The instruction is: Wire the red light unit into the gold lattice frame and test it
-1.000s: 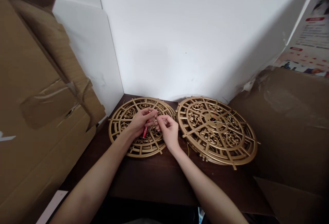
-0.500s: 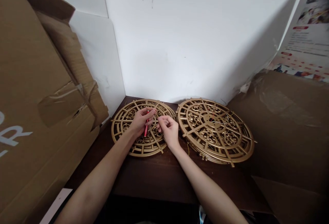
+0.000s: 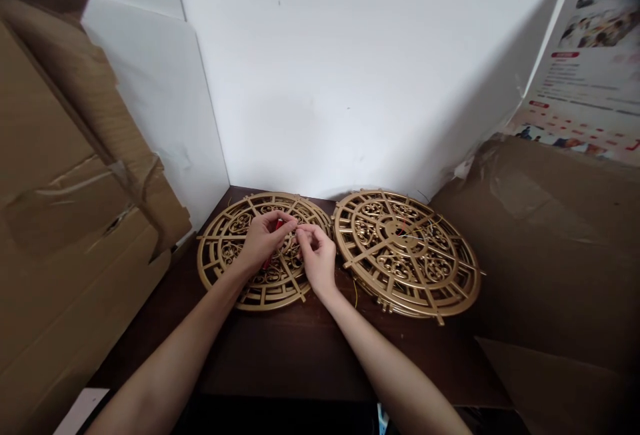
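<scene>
My left hand [image 3: 263, 240] is closed around a slim red stick-like tool [image 3: 267, 263], much of it hidden by the fingers. My right hand [image 3: 320, 258] is pinched, thumb against forefinger, its tips meeting those of the left. Whatever lies between the right fingertips is too small to make out. Both hands hover over the left round gold openwork frame [image 3: 260, 298], which has clock-like rings, spokes and scrolls. Beside it, on the right, lies a stack of similar gold frames [image 3: 407, 258].
Thin coloured wires [image 3: 425, 227] lie across the right stack. A dark brown tabletop [image 3: 280, 355] carries everything. Large cardboard [image 3: 65, 235] stands at the left, another cardboard box [image 3: 545, 242] at the right, with a printed sheet [image 3: 580, 88] above it. A white wall [image 3: 340, 75] closes the back.
The fingertips of both hands have come together. The red tool has tilted and is now more covered by my left hand. The whole view has shifted slightly.
</scene>
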The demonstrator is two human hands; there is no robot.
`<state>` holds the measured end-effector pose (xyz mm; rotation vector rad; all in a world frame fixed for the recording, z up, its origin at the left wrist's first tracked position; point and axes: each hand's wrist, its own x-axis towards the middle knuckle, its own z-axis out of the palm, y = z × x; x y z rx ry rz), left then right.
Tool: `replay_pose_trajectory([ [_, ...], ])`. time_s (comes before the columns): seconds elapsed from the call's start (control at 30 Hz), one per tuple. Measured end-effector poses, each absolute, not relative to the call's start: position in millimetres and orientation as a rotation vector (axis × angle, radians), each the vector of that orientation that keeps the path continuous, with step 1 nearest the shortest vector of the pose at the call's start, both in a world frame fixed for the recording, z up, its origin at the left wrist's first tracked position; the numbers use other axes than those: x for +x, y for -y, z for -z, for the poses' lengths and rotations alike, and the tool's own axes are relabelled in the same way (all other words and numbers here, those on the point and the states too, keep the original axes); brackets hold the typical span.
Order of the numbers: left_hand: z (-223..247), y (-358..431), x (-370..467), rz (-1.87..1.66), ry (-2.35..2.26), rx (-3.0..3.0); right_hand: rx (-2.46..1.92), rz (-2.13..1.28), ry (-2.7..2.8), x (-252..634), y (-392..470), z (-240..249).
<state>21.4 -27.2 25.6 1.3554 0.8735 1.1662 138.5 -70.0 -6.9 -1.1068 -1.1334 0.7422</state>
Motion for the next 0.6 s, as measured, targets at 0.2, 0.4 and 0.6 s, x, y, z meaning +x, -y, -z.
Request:
replay_pose_trajectory([
  [0.2,-26.7,26.9,21.1,-1.135,-0.868,1.343,-1.109,-0.661,1.152,138.5,70.8,3.3],
  [0.4,-27.9,26.2,19.9,-1.156,-0.794,1.264,-1.121,-0.639,1.147,139.1,71.6,2.8],
  [0.6,-29.0,27.4,20.0,-1.169,-0.794,1.262,-1.101,-0.660,1.137,139.3,71.1,3.7],
])
